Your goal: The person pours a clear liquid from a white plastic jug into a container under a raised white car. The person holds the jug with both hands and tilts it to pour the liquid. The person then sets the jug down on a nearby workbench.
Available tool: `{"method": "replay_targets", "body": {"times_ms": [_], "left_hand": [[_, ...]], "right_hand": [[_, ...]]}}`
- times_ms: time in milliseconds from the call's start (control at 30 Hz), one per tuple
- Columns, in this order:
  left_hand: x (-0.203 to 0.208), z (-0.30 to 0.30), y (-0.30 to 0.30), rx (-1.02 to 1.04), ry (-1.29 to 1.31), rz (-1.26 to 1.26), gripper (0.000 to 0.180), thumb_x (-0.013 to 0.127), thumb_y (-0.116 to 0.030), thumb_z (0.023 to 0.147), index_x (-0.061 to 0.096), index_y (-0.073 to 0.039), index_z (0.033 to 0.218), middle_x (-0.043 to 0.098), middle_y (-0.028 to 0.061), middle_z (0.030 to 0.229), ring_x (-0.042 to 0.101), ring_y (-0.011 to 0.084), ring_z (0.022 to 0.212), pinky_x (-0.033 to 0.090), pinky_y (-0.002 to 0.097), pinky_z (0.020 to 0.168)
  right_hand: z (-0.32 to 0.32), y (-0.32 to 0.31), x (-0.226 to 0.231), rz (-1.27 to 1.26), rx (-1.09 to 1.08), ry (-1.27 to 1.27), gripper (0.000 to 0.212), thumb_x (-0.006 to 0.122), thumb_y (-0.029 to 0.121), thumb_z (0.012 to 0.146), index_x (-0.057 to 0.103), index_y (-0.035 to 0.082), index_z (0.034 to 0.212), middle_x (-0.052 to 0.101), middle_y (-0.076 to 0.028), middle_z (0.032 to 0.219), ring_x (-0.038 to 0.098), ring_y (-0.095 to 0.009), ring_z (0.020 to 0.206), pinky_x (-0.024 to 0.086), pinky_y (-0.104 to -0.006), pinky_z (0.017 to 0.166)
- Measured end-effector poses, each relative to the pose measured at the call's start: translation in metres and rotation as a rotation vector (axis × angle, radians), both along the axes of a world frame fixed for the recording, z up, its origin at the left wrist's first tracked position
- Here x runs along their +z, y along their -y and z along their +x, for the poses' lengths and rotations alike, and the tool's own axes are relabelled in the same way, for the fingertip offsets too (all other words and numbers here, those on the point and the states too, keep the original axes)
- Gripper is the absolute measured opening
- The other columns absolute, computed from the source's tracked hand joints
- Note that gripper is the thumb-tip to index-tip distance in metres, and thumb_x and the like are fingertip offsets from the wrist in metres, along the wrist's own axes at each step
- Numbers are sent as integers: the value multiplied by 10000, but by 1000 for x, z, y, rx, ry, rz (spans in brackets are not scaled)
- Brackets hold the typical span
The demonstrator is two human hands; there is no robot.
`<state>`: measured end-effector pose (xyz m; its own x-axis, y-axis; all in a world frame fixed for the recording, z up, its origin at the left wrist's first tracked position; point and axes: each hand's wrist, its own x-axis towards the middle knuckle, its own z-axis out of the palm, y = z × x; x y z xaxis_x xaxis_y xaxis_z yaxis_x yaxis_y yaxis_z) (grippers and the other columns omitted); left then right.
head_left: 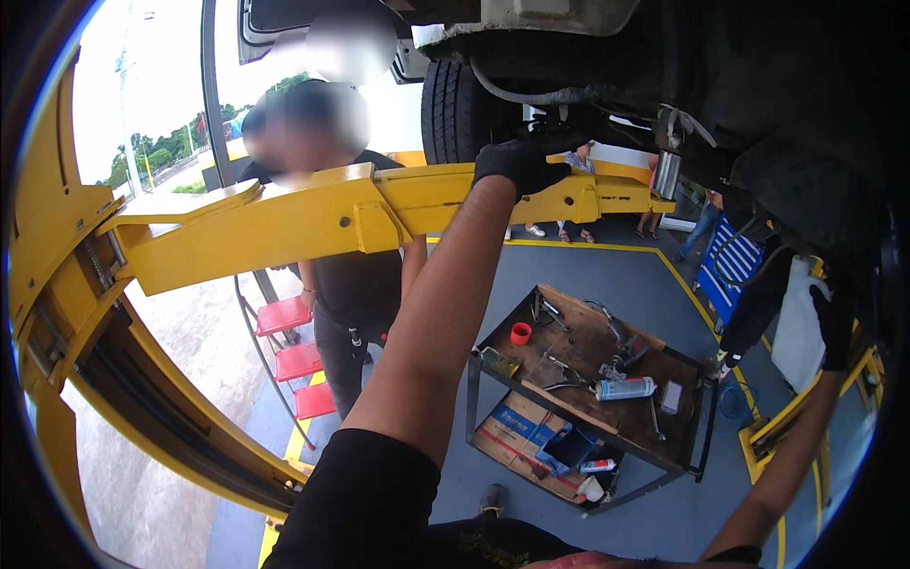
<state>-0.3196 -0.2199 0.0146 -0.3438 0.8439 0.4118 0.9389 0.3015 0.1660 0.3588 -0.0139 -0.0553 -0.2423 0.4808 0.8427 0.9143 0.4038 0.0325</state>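
Observation:
My left hand [519, 169], in a black glove, is raised at the yellow lift arm [436, 197], overlapping its upper edge. Its thumb side points right, while the other fingers merge with the dark underbody [588, 57] behind, so their grip cannot be made out. A black tyre [447, 114] hangs just beyond that hand. Far to the right, my right hand [834, 327], also gloved in black, is closed at the handle of a white plastic jug [796, 322]. The jug hangs upright, slightly tilted.
A tool cart [607, 422] below holds pliers, a drill, a spray can [626, 389] and a red cup [520, 333]. A person in black [355, 294] stands left beside a red step ladder [296, 360]. A blue rack [728, 266] and several people stand behind.

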Motion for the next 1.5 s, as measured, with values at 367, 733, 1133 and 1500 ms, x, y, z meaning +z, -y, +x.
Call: {"method": "replay_targets", "body": {"times_ms": [367,733,1133,1500], "left_hand": [[-11,9,23,-75,-4,290,555,573,-648,933,691,-295,1345,739,55,1272,700,224,1178,477,411,1037],[-20,-8,-1,-35,62,347,596,791,-527,780,685,-303,1323,676,44,1371,619,247,1294,450,418,1083],[-5,-1,26,-124,62,222,578,647,-614,900,654,-284,1374,738,64,1256,674,249,1204,428,447,1049],[-21,-12,-8,-124,32,263,569,490,-613,975,753,-169,1214,760,73,1186,699,236,1155,426,475,1032]], "right_hand": [[-12,23,9,140,101,-33,718,836,353,857,520,56,1429,601,-204,1357,581,-350,1280,469,-434,1076],[-6,-3,11,104,153,54,642,832,257,846,562,44,1388,613,-183,1359,590,-344,1279,468,-412,1086],[-19,33,22,61,167,-28,672,851,122,762,587,49,1376,637,-181,1312,596,-348,1230,461,-424,1081],[-32,28,17,76,97,-21,556,830,154,799,636,48,1310,660,-173,1290,607,-365,1216,472,-432,1074]]}}
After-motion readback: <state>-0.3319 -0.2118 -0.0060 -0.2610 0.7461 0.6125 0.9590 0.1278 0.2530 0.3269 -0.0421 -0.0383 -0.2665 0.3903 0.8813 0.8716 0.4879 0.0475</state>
